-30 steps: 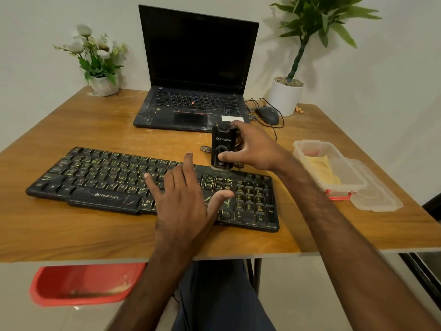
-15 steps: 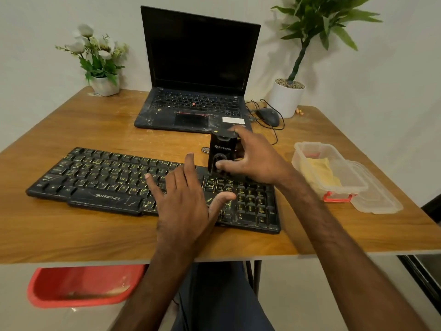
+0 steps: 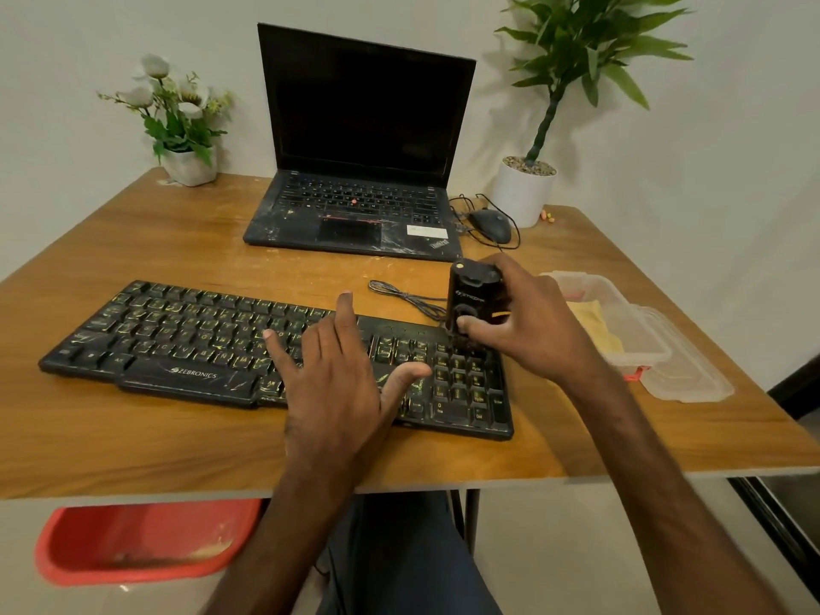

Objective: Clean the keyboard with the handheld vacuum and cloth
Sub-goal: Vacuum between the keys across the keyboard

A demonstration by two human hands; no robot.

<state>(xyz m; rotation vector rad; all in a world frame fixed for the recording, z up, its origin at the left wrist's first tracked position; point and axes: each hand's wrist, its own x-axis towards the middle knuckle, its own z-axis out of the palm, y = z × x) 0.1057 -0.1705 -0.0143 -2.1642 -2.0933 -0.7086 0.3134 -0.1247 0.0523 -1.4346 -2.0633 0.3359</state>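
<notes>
Two hands at the keyboard, head view.
The right hand gripped the handheld vacuum upright on the keyboard's right end; the left hand lay flat, fingers straight, on the keys. The yellow cloth sat in a clear container alongside.

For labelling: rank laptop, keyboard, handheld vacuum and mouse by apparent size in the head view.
1. laptop and keyboard: too alike to rank; keyboard is nearer.
2. handheld vacuum, partly behind the right hand.
3. mouse.
</notes>
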